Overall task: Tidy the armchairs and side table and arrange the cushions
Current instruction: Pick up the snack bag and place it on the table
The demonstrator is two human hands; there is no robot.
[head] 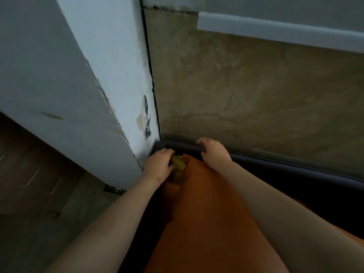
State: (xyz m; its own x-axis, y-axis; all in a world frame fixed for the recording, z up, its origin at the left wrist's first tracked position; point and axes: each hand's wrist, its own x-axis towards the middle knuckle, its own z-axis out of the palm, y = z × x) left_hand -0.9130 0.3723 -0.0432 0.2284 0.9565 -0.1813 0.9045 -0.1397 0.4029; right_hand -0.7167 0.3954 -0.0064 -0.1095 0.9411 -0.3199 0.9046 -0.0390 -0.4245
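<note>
Dark armchair [275,164] jammed into the corner, orange cushion [206,213] up on it.
There's the back rim, right under the curled fingers of the right hand [214,152]. The orange cushion leans just below them, and a yellow-green piece [178,163] sits wedged beside it, pinched between the left hand [157,164] fingers and thumb.

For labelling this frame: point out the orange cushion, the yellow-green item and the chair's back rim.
orange cushion [206,203], head view, middle of its orange face.
yellow-green item [178,163], head view, its visible upper part.
chair's back rim [285,163], head view, bare dark edge towards the right.
</note>
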